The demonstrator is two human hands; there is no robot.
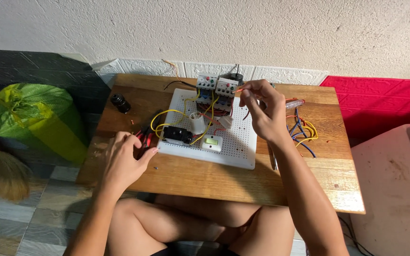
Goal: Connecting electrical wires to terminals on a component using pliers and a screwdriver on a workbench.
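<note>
Carefully, our right hand (262, 111) pinches a thin red wire (239, 90) at the far grey contactor block (226, 88); our left hand (122, 159) closes on red-handled pliers (144, 137); we steady the wire tip.

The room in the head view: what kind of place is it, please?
Probably a home, used as a makeshift electrical practice spot. A person sits on a tiled floor at a low wooden table holding a white perforated wiring board, with a broom alongside.

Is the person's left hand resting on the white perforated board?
No: the left hand lies on the wooden table over red-handled pliers, beside the white perforated board.
</note>
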